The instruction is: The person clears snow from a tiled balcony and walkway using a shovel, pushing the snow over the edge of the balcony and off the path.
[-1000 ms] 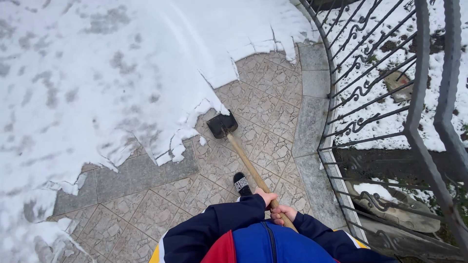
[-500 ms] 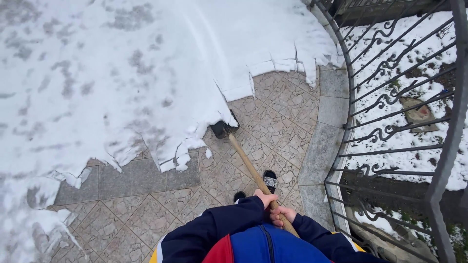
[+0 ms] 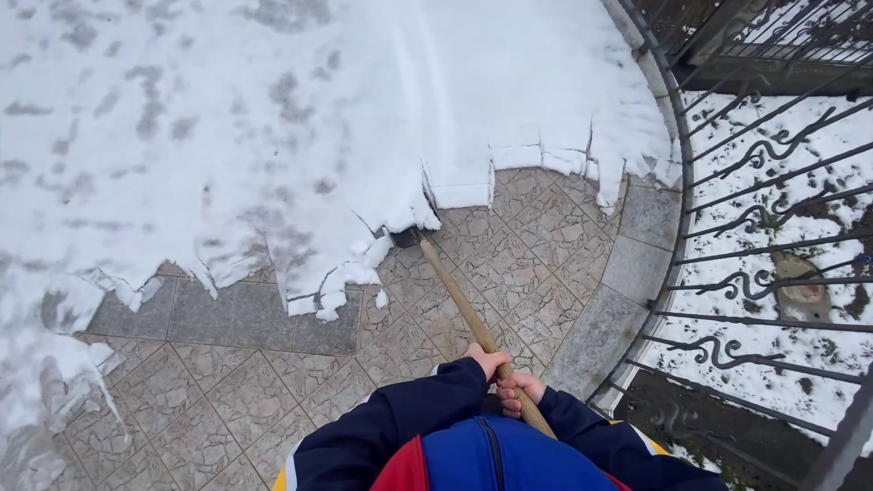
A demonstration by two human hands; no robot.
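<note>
A shovel with a long wooden handle (image 3: 457, 298) runs from my chest out to the edge of the snow (image 3: 273, 118). Its dark blade (image 3: 406, 238) is pushed almost wholly under the snow slab. My left hand (image 3: 488, 361) grips the handle higher up, and my right hand (image 3: 520, 391) grips it just below, near the end. Both sleeves are dark blue. The snow beside the blade is cracked into slabs.
Bare patterned paving tiles (image 3: 509, 264) lie between me and the snow. A grey stone curb (image 3: 627, 264) curves along the right. Beyond it stands a black wrought-iron railing (image 3: 764, 227) with snowy ground below.
The shovel blade, in full view a second ago, has slid forward under the snow edge. I have moved forward; my feet have dropped out of view.
</note>
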